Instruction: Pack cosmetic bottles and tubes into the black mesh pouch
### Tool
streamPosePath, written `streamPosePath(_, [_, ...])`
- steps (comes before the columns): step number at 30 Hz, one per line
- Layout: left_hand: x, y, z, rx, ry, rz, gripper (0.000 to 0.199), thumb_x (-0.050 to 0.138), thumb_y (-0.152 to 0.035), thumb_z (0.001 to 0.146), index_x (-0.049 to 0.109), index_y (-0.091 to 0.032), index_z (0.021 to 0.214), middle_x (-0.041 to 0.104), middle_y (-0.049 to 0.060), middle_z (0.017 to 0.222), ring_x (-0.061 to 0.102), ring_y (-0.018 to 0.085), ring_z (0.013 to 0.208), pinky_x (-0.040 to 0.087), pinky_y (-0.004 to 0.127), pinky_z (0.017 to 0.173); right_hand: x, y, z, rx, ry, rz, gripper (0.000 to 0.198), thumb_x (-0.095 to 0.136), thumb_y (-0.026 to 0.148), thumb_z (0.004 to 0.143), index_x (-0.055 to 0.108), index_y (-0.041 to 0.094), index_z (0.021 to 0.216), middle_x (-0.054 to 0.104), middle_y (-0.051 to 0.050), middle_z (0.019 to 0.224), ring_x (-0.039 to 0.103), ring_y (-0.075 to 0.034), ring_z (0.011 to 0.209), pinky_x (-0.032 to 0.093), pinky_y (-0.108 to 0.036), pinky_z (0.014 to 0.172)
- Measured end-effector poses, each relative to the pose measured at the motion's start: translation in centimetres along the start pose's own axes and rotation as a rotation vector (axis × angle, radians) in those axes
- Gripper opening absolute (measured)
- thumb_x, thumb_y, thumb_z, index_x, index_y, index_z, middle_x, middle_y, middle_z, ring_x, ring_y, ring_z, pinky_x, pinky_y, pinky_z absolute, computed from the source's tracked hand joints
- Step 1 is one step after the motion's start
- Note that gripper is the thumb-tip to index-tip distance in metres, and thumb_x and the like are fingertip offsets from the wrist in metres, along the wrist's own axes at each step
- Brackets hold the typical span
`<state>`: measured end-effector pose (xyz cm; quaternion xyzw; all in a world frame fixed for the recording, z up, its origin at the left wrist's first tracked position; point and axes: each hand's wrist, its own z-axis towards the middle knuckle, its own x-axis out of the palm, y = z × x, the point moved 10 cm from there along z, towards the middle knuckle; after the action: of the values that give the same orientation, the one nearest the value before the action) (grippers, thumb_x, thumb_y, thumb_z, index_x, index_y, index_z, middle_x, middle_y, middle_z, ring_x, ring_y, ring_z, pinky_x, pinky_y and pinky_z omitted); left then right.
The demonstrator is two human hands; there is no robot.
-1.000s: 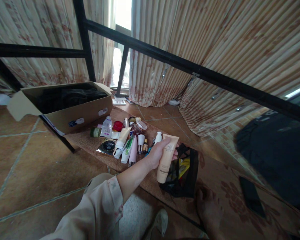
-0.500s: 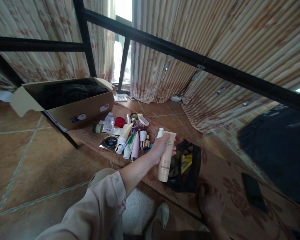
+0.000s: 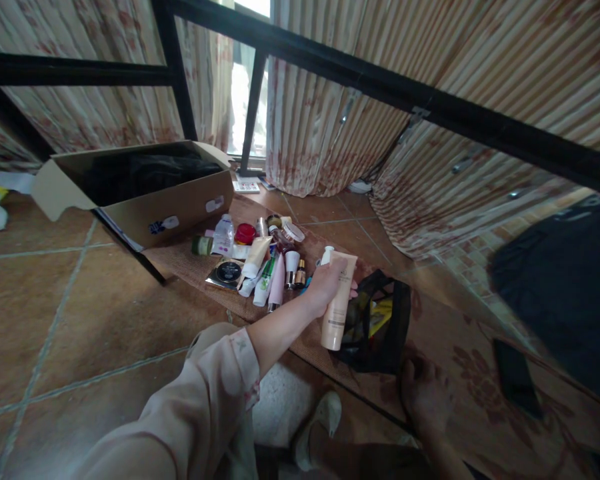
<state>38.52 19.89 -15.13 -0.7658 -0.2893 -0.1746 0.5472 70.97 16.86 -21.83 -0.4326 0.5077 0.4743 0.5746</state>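
My left hand [image 3: 327, 288] is closed around a beige squeeze tube [image 3: 338, 307], held tilted over the near side of a black mesh bag [image 3: 399, 327]. Yellow contents show inside the bag. A white pump-bottle top [image 3: 327, 254] shows just behind the tube. Against the bag's right corner, my right hand [image 3: 427, 390] rests in shadow on the patterned cloth, its fingers loosely apart. Left of the tube lie cosmetics: a pink tube [image 3: 277, 280], a white-capped bottle [image 3: 291, 267], a small dark bottle [image 3: 301, 273], a cream tube [image 3: 256, 257] and a round black compact [image 3: 229, 271].
An open cardboard box [image 3: 190, 210] with dark contents stands at the left end of the cloth-covered low table [image 3: 430, 320]. A phone [image 3: 517, 378] lies on the right. Black metal bars [image 3: 330, 60] cross above, before striped curtains [image 3: 320, 127]. A dark bag [image 3: 560, 293] stands far right.
The view has shifted slightly, so everything sits a little higher and further right. My left hand still grips the tube, and my right hand stays beside the bag.
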Motion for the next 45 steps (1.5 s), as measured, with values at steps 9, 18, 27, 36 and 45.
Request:
streamPosePath(9, [-0.4, 0.0, 0.6, 0.078, -0.017, -0.054, 0.015, 0.054, -0.027, 0.083, 0.058, -0.012, 0.085, 0.059, 0.001, 0.054, 0.055, 0.011, 0.041, 0.044, 0.020, 0.044, 0.3, -0.3, 0.0, 0.003, 0.003, 0.011, 0.046, 0.032, 0.045, 0.090, 0.057, 0.018, 0.117, 0.054, -0.016, 0.121, 0.049, -0.035, 0.111, 0.039, -0.050, 0.088])
streamPosePath(18, [-0.8, -0.5, 0.4, 0.131, -0.048, -0.032, 0.008, 0.057, -0.018, 0.076, 0.058, -0.013, 0.082, 0.058, 0.000, 0.054, 0.054, 0.011, 0.043, 0.045, 0.020, 0.045, 0.1, -0.1, 0.0, 0.005, -0.005, 0.030, 0.047, 0.031, 0.046, 0.090, 0.057, 0.018, 0.118, 0.055, -0.017, 0.120, 0.049, -0.035, 0.110, 0.039, -0.049, 0.088])
streamPosePath(27, [-0.6, -0.7, 0.3, 0.133, -0.048, -0.021, 0.011, 0.057, -0.015, 0.075, 0.060, -0.012, 0.086, 0.058, -0.001, 0.054, 0.054, 0.010, 0.044, 0.046, 0.021, 0.046, -0.1, 0.1, -0.2, 0.003, -0.005, 0.012, 0.048, 0.030, 0.046, 0.090, 0.057, 0.017, 0.118, 0.056, -0.017, 0.119, 0.050, -0.035, 0.110, 0.039, -0.049, 0.089])
streamPosePath(36, [0.0, -1.2, -0.2, 0.155, 0.007, -0.034, 0.008, 0.059, -0.012, 0.075, 0.061, -0.012, 0.083, 0.058, -0.001, 0.055, 0.054, 0.009, 0.044, 0.047, 0.020, 0.047, -0.2, 0.1, -0.1, -0.002, -0.008, 0.029, 0.047, 0.031, 0.045, 0.090, 0.057, 0.018, 0.118, 0.055, -0.017, 0.120, 0.049, -0.035, 0.111, 0.039, -0.049, 0.089])
streamPosePath(45, [0.3, -1.3, -0.5, 0.151, 0.051, -0.075, 0.012, 0.059, -0.009, 0.074, 0.062, -0.010, 0.085, 0.059, -0.001, 0.056, 0.054, 0.008, 0.045, 0.046, 0.019, 0.049, -0.1, -0.1, -0.1, 0.001, -0.014, 0.044, 0.046, 0.033, 0.044, 0.090, 0.058, 0.018, 0.117, 0.055, -0.017, 0.120, 0.048, -0.035, 0.111, 0.039, -0.049, 0.089])
